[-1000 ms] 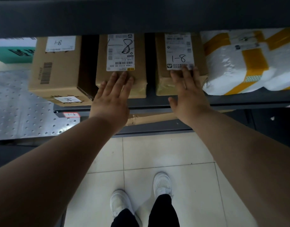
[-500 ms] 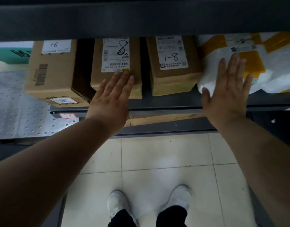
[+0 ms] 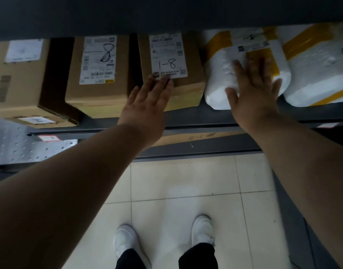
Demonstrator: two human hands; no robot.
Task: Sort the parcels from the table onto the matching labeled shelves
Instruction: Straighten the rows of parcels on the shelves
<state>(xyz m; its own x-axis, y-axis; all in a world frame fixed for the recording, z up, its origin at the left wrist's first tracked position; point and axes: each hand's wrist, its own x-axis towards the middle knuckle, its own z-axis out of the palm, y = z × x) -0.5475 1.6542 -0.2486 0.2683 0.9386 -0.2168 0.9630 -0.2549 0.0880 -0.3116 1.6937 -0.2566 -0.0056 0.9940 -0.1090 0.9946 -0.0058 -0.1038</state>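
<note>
The person's left hand (image 3: 147, 105) lies flat on the 1-8 box (image 3: 190, 90), fingers (image 3: 163, 84) straight and close together with the tips at the bottom edge of its label, not gripping anything. Right hand (image 3: 254, 90) is spread wide and pressed on the white bag (image 3: 219, 74) just beside that box, holding nothing either. Both parcels sit on the shelf (image 3: 186, 121), with a middle box (image 3: 97, 94) and a corner box (image 3: 17, 84) off to the left.

One head cam only, wide-angle, tilted steeply down; shelf (image 3: 196, 118) sits close, just past left hand (image 3: 147, 105) and right hand (image 3: 254, 92); floor (image 3: 176, 181) and shoes (image 3: 126, 241) below them.
</note>
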